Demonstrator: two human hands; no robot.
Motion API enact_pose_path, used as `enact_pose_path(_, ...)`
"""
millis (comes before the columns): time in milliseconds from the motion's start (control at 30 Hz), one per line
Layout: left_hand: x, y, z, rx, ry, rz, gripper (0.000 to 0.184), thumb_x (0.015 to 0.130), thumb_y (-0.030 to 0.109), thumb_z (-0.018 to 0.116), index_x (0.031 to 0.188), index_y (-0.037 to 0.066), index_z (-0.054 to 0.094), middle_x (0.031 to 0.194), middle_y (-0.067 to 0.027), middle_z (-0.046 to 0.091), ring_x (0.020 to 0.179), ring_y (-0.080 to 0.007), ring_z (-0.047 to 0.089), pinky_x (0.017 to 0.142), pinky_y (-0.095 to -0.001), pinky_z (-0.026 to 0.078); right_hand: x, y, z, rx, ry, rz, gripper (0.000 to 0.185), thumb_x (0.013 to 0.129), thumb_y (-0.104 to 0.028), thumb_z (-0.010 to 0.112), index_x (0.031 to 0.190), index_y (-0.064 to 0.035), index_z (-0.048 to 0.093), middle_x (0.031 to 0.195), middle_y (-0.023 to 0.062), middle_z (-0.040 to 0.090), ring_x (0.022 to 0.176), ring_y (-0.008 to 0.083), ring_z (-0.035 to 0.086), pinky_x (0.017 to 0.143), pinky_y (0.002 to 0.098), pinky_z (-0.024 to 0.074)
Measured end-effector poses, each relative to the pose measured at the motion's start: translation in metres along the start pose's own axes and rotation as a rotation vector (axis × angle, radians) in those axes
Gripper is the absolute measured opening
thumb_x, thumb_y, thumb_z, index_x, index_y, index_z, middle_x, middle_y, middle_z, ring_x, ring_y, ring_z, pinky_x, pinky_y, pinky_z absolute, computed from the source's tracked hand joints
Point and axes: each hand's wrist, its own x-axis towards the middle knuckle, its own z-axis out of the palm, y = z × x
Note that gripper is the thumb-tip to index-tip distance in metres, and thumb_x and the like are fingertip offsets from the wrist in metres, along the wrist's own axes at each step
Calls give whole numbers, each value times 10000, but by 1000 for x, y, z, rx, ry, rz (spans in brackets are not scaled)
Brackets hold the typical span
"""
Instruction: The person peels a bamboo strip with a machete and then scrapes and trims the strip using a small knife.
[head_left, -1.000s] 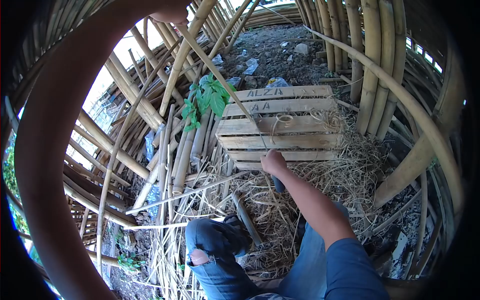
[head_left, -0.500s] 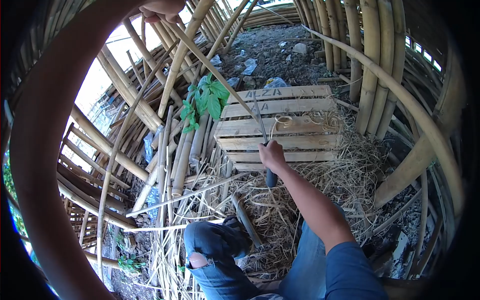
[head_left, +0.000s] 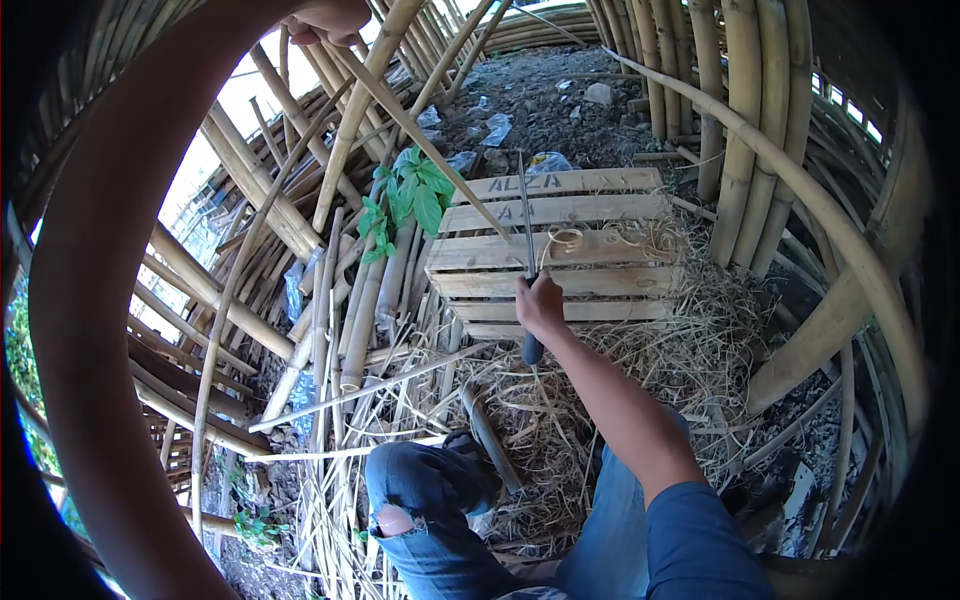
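My left hand, at the top edge of the view, is closed around the upper end of a long bamboo strip. The strip slants down to the right, its lower tip over a slatted wooden crate. In my right hand is a knife with a dark handle and a long narrow blade pointing away from me. The blade is just right of the strip's tip, seemingly apart from it. A curled shaving lies on the crate, which bears dark lettering.
Dry shavings cover the ground around the crate and my legs. Bamboo poles stand to the right, and more poles lie at left beside a leafy green plant. A short bamboo piece rests by my knee.
The knife blade has swung away from the strip's lower end, where they met before, and points more straight ahead. My right hand has shifted slightly; the left hand has barely moved.
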Motion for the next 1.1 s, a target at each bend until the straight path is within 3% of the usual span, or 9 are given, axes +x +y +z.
enact_pose_path(100,-2,1,-1,16,-15,8,351,835,331,430,770,66,650,755,-88,620,728,-217,575,682,-390,434,-6,4,4,-71,-204,68,413,837,-314,487,899,93,524,827,300,607,829,401,621,741,462,503)
enact_pose_path(367,1,-6,7,90,80,3,365,814,378,418,845,120,674,883,-80,645,871,-234,593,754,-411,440,3,18,18,-150,-358,119,395,830,-304,487,858,84,552,804,278,623,810,359,645,734,433,520)
enact_pose_path(467,-16,-1,-1,59,60,21,363,810,383,421,851,126,674,895,-74,646,877,-235,594,758,-413,440,0,-9,-9,248,-518,413,377,826,-284,493,811,86,565,741,274,621,767,354,650,699,428,527)
enact_pose_path(567,-9,-5,3,69,77,32,369,811,392,416,848,131,675,901,-71,645,886,-233,594,759,-411,441,2,-6,-3,490,-387,482,348,792,-249,515,671,77,514,559,197,580,488,293,620,451,400,504)
enact_pose_path(633,-11,-5,2,81,75,28,371,812,393,416,852,129,673,902,-71,645,892,-232,593,758,-408,443,7,3,6,89,-237,127,357,803,-264,531,723,83,516,607,217,597,555,324,634,498,424,509)
enact_pose_path(767,-10,2,4,122,71,-50,377,816,390,423,897,116,668,924,-82,643,917,-234,590,765,-406,445,1,-14,-10,-37,-17,-2,378,815,-296,543,807,82,518,656,240,608,646,357,640,582,442,517)
enact_pose_path(833,-5,-1,6,96,88,-27,376,818,383,425,918,113,666,935,-83,642,920,-233,589,769,-406,445,-1,-6,-9,-107,-175,6,412,828,-286,519,987,93,498,790,281,615,762,400,634,683,445,525)
enact_pose_path(1000,-7,-4,9,8,124,31,390,824,365,423,967,86,655,957,-86,638,924,-230,588,774,-408,443,0,29,11,-422,-383,-19,352,829,-247,495,960,78,520,904,256,621,810,356,648,688,435,537)
enact_pose_path(1100,-13,6,-1,80,18,-21,378,827,369,419,820,80,664,909,-88,633,892,-232,585,758,-406,441,-1,22,5,-394,-391,36,369,830,-278,498,943,71,530,927,259,616,829,357,645,695,430,537)
